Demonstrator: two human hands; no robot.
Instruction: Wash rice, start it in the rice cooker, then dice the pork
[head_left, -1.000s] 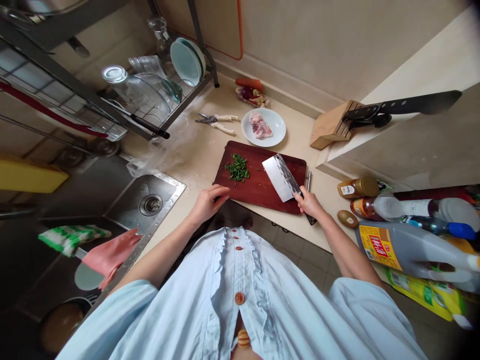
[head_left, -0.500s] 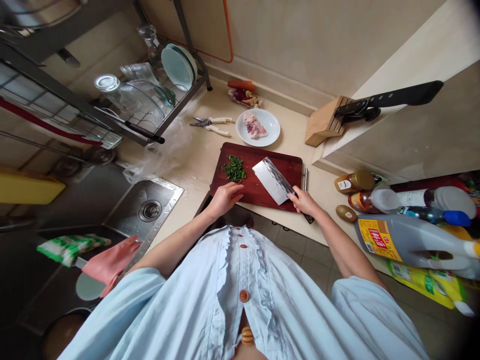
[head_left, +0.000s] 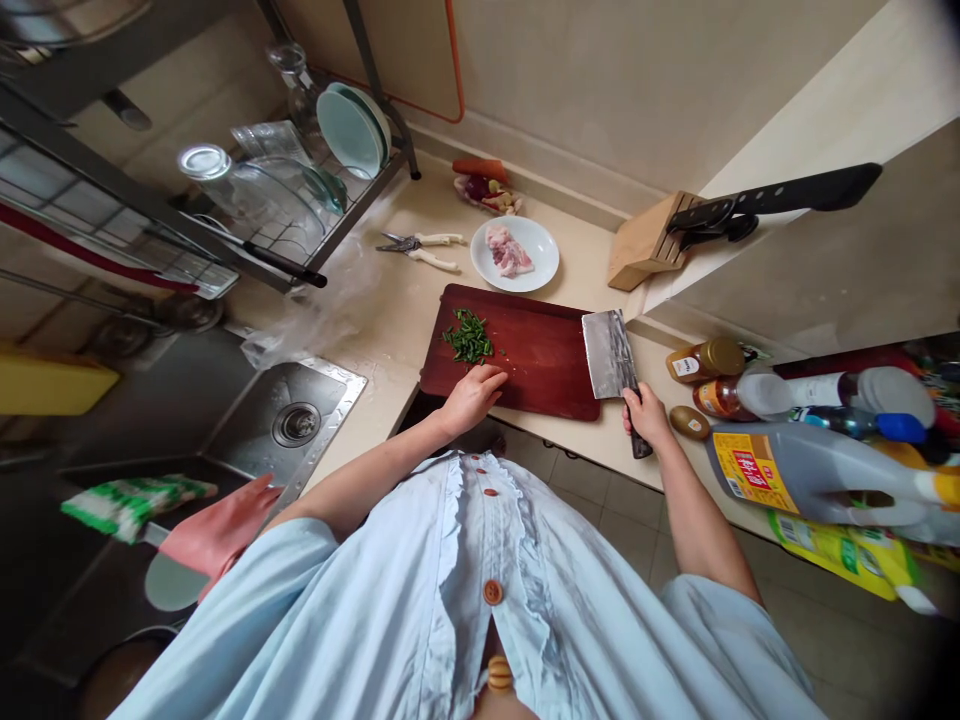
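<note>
My right hand (head_left: 646,414) is closed around the dark handle of a cleaver (head_left: 609,352). The broad blade lies over the right end of a reddish-brown cutting board (head_left: 544,345), pointing away from me. My left hand (head_left: 474,398) is at the board's near edge, holding nothing, with its fingers stretched toward the right. Just beyond those fingers sits a small heap of chopped green vegetable (head_left: 469,337) on the board's left part. Behind the board, a white plate (head_left: 541,238) carries a piece of raw meat (head_left: 508,252).
Pliers-like shears (head_left: 424,248) lie left of the plate. A knife block (head_left: 646,242) stands at the back right. Bottles and jars (head_left: 705,360) line the right side, with a kiwi-like fruit (head_left: 688,422). A sink (head_left: 352,380) and dish rack (head_left: 330,255) are leftward.
The cleaver has moved right, from the board's middle to its right end, its blade turning to point straighter away. My left hand has shifted slightly right.
</note>
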